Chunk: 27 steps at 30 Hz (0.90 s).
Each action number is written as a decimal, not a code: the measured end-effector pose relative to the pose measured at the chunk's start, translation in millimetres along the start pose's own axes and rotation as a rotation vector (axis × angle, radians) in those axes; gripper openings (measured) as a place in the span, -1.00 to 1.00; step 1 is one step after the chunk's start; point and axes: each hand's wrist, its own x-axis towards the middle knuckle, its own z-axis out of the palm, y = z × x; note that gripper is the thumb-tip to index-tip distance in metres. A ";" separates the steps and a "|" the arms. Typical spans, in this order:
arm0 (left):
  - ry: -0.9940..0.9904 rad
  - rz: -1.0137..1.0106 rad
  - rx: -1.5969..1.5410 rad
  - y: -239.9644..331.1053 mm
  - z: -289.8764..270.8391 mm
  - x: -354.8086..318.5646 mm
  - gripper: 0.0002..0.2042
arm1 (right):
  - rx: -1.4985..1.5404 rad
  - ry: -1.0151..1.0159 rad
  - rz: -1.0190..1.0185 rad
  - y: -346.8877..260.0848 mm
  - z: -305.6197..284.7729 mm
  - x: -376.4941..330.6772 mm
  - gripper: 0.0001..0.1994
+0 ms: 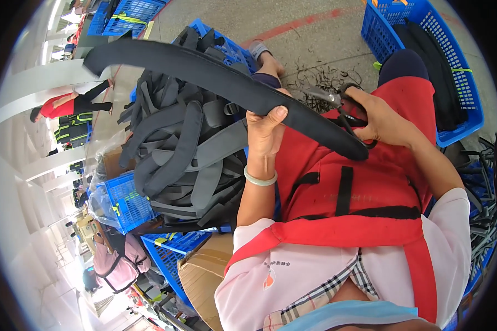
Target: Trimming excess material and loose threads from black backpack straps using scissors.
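Observation:
A long black padded strap (204, 76) stretches across my view, from the upper left down to its rounded end beside my right hand. My left hand (268, 127) is closed around its middle, with the thumb on top. In my right hand (384, 118) is a pair of scissors (328, 97) with black handles, my fingers through the loops. The metal blades point left, apart from the strap, and look slightly blurred. Part of the lower handle is hidden behind the strap's end. Below both hands lies a red apron (337, 193) over my lap.
A large heap of black and grey straps (188, 149) lies to my left. A blue crate (475, 110) with black pieces stands at the far right. Dark trimmings (328, 77) litter the floor ahead. Nearer left are another blue crate (130, 201) and a cardboard box (207, 276).

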 end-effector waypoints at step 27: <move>0.147 -0.012 0.031 -19.1 -0.8 -13.7 -0.72 | -0.206 -0.062 -0.112 1.3 3.2 6.3 -0.37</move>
